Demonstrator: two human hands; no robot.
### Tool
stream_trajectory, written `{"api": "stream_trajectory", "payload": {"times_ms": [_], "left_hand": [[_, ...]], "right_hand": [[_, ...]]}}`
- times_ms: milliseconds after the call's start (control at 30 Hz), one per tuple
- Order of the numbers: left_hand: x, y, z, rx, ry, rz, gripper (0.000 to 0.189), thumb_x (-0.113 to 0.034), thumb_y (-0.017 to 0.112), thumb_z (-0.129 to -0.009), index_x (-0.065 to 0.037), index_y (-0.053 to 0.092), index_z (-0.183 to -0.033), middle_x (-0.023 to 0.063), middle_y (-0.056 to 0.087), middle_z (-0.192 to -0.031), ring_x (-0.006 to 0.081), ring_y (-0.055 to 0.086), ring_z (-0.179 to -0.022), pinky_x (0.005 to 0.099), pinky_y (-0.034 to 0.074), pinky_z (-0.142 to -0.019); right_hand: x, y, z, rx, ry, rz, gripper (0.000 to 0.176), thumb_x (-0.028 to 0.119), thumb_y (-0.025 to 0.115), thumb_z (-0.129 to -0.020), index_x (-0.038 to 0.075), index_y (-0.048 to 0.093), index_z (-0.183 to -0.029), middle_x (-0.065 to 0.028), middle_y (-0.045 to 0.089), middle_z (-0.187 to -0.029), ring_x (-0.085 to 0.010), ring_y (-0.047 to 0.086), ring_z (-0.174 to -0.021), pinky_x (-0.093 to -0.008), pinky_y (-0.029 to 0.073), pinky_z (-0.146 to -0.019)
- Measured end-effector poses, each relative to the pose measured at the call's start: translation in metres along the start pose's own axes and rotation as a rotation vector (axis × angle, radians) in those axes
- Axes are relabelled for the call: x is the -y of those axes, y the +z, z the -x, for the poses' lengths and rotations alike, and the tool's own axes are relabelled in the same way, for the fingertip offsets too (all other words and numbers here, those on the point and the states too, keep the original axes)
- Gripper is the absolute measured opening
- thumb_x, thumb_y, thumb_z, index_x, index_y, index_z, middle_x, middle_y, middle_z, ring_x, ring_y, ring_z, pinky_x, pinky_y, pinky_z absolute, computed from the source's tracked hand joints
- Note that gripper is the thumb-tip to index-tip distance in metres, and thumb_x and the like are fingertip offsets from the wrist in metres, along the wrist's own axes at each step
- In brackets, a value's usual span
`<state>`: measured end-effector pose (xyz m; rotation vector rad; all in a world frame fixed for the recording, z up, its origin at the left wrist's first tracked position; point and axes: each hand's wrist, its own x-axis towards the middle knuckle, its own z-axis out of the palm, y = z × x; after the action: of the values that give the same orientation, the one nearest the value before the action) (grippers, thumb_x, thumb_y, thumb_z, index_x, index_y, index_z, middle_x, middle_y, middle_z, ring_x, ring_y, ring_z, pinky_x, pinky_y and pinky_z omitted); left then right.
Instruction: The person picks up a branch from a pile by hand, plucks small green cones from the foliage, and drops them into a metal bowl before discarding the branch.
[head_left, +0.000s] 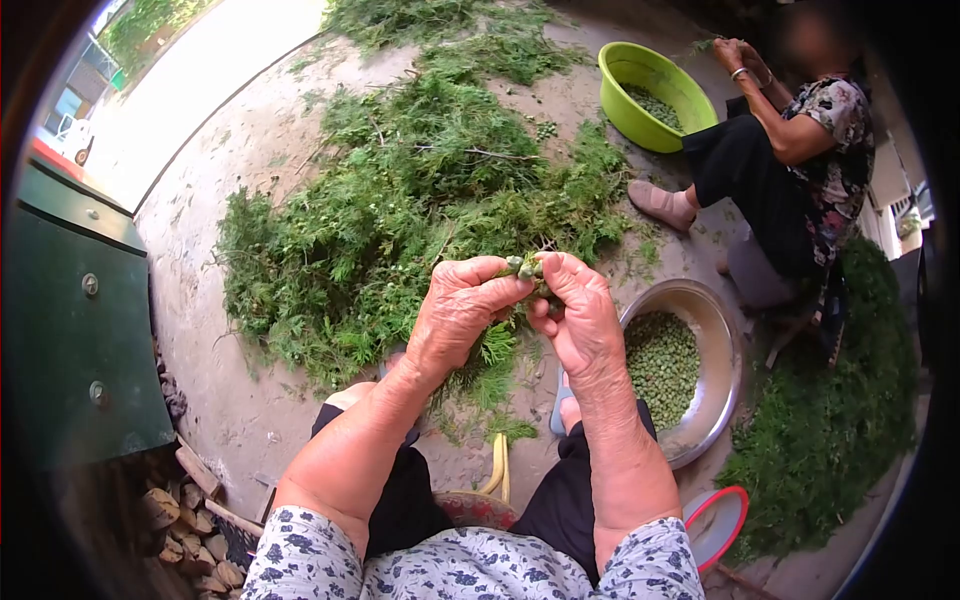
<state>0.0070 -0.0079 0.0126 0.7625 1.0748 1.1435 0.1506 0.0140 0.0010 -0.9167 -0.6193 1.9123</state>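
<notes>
In front of my chest, my left hand (458, 305) and my right hand (577, 315) meet over a small evergreen sprig with round green cones (525, 267). The fingers of my left hand are closed in a pinch at its left side. My right thumb and fingers are closed round its right side, and the covered part of the sprig is hidden. Just right of my right forearm stands a metal basin (728, 365), with many small green cones (660, 370) inside. Beyond my hands lies a broad heap of cut evergreen branches (390, 190) on the concrete ground.
At the upper right sits another person (800, 140), hands raised, beside a lime-green basin (625, 62) holding green cones. More cut greenery (830, 440) lies at the right. Near my right elbow is a red-rimmed container (712, 530). Split firewood (185, 530) and a green panel (80, 320) are at left.
</notes>
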Motion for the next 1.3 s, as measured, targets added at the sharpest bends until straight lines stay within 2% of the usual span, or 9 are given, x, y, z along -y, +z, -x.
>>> {"api": "stream_trajectory", "payload": {"times_ms": [267, 367, 500, 633, 700, 800, 1033, 1133, 1300], "left_hand": [[0.014, -0.005, -0.005, -0.129, 0.285, -0.565, 0.022, -0.013, 0.064, -0.080, 0.000, 0.056, -0.065, -0.0009, 0.049, -0.054, 0.0035, 0.043, -0.051, 0.0227, 0.035, -0.045], [0.015, -0.005, -0.003, -0.148, 0.406, -0.721, 0.024, -0.013, 0.064, -0.079, 0.001, 0.051, -0.063, 0.0029, 0.045, -0.051, 0.0042, 0.040, -0.050, 0.0246, 0.033, -0.043], [0.019, -0.005, -0.005, -0.151, 0.566, -0.913, 0.017, -0.012, 0.065, -0.077, 0.001, 0.055, -0.070, 0.0096, 0.045, -0.053, 0.0067, 0.043, -0.050, 0.0276, 0.037, -0.045], [0.017, -0.008, -0.004, -0.045, 0.521, -0.827, 0.014, -0.012, 0.066, -0.077, 0.001, 0.062, -0.078, 0.0068, 0.052, -0.055, 0.0084, 0.049, -0.052, 0.0286, 0.041, -0.049], [0.014, -0.005, -0.002, -0.051, 0.423, -0.635, 0.014, -0.012, 0.066, -0.077, 0.001, 0.062, -0.078, 0.0044, 0.054, -0.057, 0.0088, 0.050, -0.053, 0.0273, 0.042, -0.049], [0.003, -0.005, 0.000, -0.035, 0.234, -0.465, 0.014, -0.014, 0.066, -0.079, 0.000, 0.065, -0.080, -0.0025, 0.057, -0.062, 0.0078, 0.051, -0.057, 0.0230, 0.042, -0.053], [0.000, -0.015, -0.017, -0.390, -0.025, 0.439, 0.022, -0.019, 0.059, -0.087, -0.004, 0.054, -0.102, -0.0021, 0.054, -0.076, 0.0087, 0.049, -0.060, 0.0225, 0.039, -0.053], [0.018, -0.041, -0.029, -0.268, -0.077, 0.672, 0.026, -0.023, 0.056, -0.088, -0.003, 0.052, -0.105, -0.0021, 0.051, -0.072, 0.0086, 0.043, -0.056, 0.0233, 0.036, -0.051], [0.007, -0.042, -0.023, -0.170, -0.078, 0.802, 0.024, -0.026, 0.050, -0.092, -0.004, 0.050, -0.099, -0.0010, 0.045, -0.068, 0.0075, 0.039, -0.052, 0.0223, 0.033, -0.048]], "right_hand": [[0.015, -0.001, 0.002, 0.067, -0.153, 0.013, 0.012, 0.012, 0.058, -0.086, 0.004, 0.055, -0.094, -0.0045, 0.058, -0.083, -0.0071, 0.053, -0.062, -0.0190, 0.039, -0.046], [0.007, 0.003, 0.005, -0.019, -0.251, 0.606, 0.023, 0.016, 0.069, -0.077, 0.004, 0.059, -0.094, -0.0033, 0.058, -0.085, -0.0059, 0.052, -0.068, -0.0204, 0.042, -0.055], [0.002, 0.004, 0.000, 0.043, -0.419, 0.837, 0.028, 0.015, 0.070, -0.074, 0.004, 0.060, -0.098, -0.0022, 0.055, -0.076, -0.0109, 0.053, -0.077, -0.0244, 0.042, -0.069], [0.003, 0.001, -0.001, 0.053, -0.430, 0.924, 0.021, 0.015, 0.066, -0.079, 0.003, 0.060, -0.095, -0.0028, 0.055, -0.079, -0.0101, 0.052, -0.071, -0.0225, 0.042, -0.060], [0.010, 0.002, 0.003, 0.079, -0.012, 0.199, 0.020, 0.019, 0.063, -0.084, 0.002, 0.058, -0.093, -0.0025, 0.054, -0.078, -0.0091, 0.050, -0.064, -0.0204, 0.038, -0.050], [0.010, -0.008, -0.003, 0.082, -0.041, -0.061, 0.023, 0.022, 0.060, -0.086, 0.002, 0.055, -0.095, -0.0017, 0.051, -0.075, -0.0082, 0.049, -0.061, -0.0185, 0.035, -0.044], [0.042, -0.112, -0.010, -0.549, -0.255, -0.243, 0.012, 0.008, 0.057, -0.086, 0.001, 0.053, -0.095, -0.0059, 0.052, -0.078, -0.0137, 0.052, -0.065, -0.0224, 0.042, -0.049], [0.053, -0.177, 0.000, -0.912, -0.321, -0.339, 0.014, 0.004, 0.057, -0.083, 0.002, 0.052, -0.096, -0.0099, 0.051, -0.088, -0.0202, 0.053, -0.071, -0.0277, 0.045, -0.051], [0.050, -0.255, 0.030, -1.278, -0.257, -0.180, 0.038, 0.008, 0.055, -0.081, 0.009, 0.046, -0.118, -0.0121, 0.032, -0.134, -0.0301, 0.036, -0.117, -0.0493, 0.048, -0.079]]}}
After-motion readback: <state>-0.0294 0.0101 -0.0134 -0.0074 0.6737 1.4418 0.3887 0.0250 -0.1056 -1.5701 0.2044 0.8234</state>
